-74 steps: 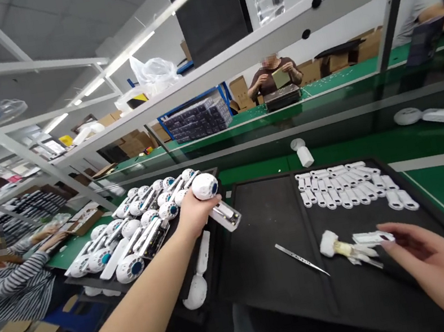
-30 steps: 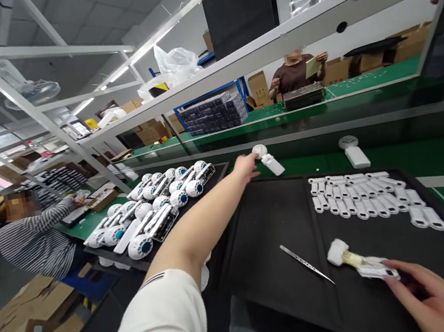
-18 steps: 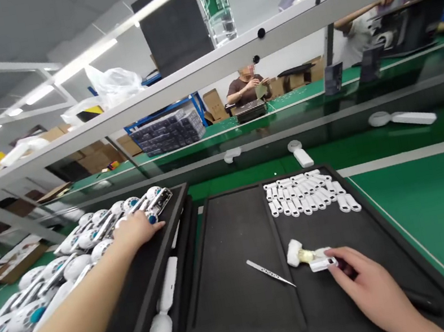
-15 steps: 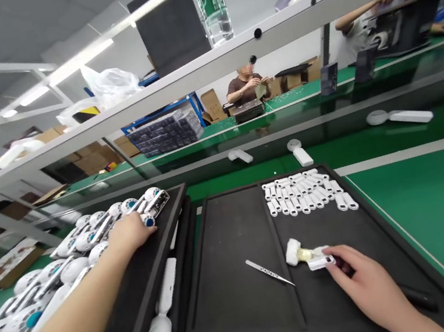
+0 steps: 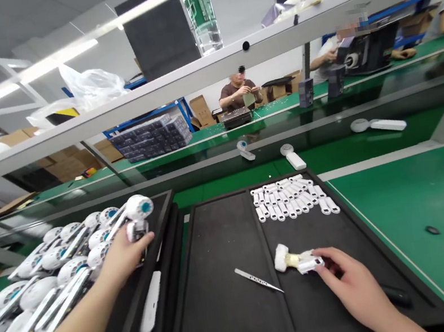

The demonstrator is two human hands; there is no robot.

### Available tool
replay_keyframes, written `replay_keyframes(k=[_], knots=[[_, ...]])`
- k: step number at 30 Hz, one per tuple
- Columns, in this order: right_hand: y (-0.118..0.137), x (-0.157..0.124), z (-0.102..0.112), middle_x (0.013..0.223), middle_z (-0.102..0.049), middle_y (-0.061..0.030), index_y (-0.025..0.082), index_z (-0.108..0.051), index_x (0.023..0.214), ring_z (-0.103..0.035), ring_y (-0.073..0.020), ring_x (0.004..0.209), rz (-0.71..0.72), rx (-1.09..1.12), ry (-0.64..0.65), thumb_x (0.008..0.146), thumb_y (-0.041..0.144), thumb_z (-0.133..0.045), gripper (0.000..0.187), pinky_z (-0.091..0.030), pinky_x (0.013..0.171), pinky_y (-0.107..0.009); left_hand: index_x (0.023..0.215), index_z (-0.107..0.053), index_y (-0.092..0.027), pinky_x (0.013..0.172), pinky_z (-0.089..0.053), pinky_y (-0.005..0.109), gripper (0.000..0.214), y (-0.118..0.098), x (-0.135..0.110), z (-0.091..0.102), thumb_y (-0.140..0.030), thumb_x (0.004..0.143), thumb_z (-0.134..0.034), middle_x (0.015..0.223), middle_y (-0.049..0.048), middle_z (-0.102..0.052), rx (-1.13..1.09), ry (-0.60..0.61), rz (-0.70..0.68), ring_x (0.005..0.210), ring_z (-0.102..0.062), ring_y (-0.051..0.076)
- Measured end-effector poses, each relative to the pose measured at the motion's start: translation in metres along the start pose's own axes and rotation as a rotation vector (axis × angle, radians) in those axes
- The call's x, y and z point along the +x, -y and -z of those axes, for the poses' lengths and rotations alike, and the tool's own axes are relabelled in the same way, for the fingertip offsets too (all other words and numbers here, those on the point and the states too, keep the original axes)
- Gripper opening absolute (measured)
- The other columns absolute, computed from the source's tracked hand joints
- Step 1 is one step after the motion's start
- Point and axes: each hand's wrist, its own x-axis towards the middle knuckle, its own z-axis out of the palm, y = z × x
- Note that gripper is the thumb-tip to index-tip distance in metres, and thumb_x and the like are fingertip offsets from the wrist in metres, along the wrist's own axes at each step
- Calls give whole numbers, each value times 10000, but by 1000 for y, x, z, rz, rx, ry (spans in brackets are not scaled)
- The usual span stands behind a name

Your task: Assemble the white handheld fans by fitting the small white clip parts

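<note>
My left hand point(image 5: 123, 252) is closed round the handle of a white device point(image 5: 138, 212) with a round head and teal centre, at the near end of a black tray point(image 5: 159, 223) that holds several such devices point(image 5: 61, 257). My right hand point(image 5: 348, 281) rests on a black mat point(image 5: 230, 262) and pinches a small white plastic part point(image 5: 310, 264), beside a white roll with a yellowish core point(image 5: 283, 258). Metal tweezers point(image 5: 258, 280) lie on the mat to the left of it. Several small white covers point(image 5: 290, 199) lie in rows at the mat's far side.
A green conveyor belt point(image 5: 424, 193) runs to the right, with white devices point(image 5: 291, 156) lying on it beyond the mat. A white shelf rail point(image 5: 206, 74) crosses overhead with a water bottle point(image 5: 199, 12) on it. Other people work at benches behind. Another white device point(image 5: 145, 328) lies under the tray's edge.
My left hand set a device on the belt, came back to the tray and closed on another device, lifting its head. My right hand stays on the small white part.
</note>
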Motion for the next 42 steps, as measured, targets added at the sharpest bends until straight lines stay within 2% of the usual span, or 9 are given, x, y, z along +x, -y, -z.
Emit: replay_keyframes(k=[4, 10, 13, 16, 20, 22, 25, 36, 42], knots=[[2, -2, 4, 885, -729, -87, 166, -699, 1032, -689, -215, 730, -113, 101, -90, 793, 486, -636, 404, -594, 679, -302, 898, -649, -189, 558, -487, 316, 425, -3, -12, -2, -471, 582, -676, 699, 34, -665, -134, 161, 68, 645, -637, 255], [67, 3, 7, 890, -726, -72, 202, -736, 926, -680, -201, 729, -32, 212, -124, 762, 438, -687, 291, -603, 711, -294, 1209, -546, -248, 653, -563, 337, 616, -63, -69, 10, -401, 639, -722, 945, 18, -637, -566, 226, 5, 730, -676, 213], [108, 7, -9, 904, -719, -69, 204, -741, 908, -672, -183, 718, 7, 357, -5, 773, 387, -680, 235, -597, 658, -270, 1271, -474, -284, 516, -546, 334, 656, -85, -115, -16, -447, 680, -709, 929, 29, -625, -815, 467, 194, 635, -642, 200], [134, 6, -30, 889, -709, -66, 189, -716, 959, -673, -180, 728, -52, 527, 129, 756, 375, -696, 276, -600, 643, -276, 1229, -482, -256, 464, -497, 284, 644, -89, -160, -54, -420, 662, -741, 913, 38, -607, -971, 681, 313, 611, -595, 171], [139, 3, -48, 784, -680, -31, 191, -628, 885, -655, -169, 693, -217, 633, 185, 678, 317, -749, 271, -589, 608, -264, 1322, -434, -232, 737, -543, 318, 789, -84, -198, -86, -281, 629, -809, 1077, 66, -611, -964, 718, 206, 893, -618, 211], [135, 1, -49, 751, -667, -18, 192, -619, 834, -649, -161, 681, -253, 605, 204, 677, 298, -750, 230, -580, 612, -258, 1369, -407, -221, 923, -501, 371, 855, -81, -205, -93, -223, 619, -816, 1191, 91, -604, -907, 688, 136, 1059, -595, 254], [129, -1, -44, 742, -672, -21, 187, -649, 817, -653, -164, 674, -258, 565, 204, 685, 298, -750, 200, -575, 614, -262, 1431, -360, -230, 1029, -449, 428, 915, -77, -209, -97, -181, 629, -799, 1281, 111, -582, -844, 673, 92, 1171, -564, 295], [120, -5, -49, 842, -746, -61, 178, -751, 903, -709, -198, 731, -212, 471, 176, 711, 337, -760, 249, -603, 694, -302, 1465, -309, -285, 1052, -446, 397, 852, -83, -215, -100, -142, 724, -704, 1366, 74, -547, -648, 691, -21, 1244, -544, 258], [121, -8, -56, 867, -745, -51, 183, -749, 980, -704, -183, 723, -159, 346, 135, 745, 264, -726, 250, -602, 704, -293, 1464, -290, -265, 1008, -481, 385, 868, -85, -217, -99, -196, 725, -739, 1345, 93, -574, -668, 669, 50, 1198, -588, 259]])
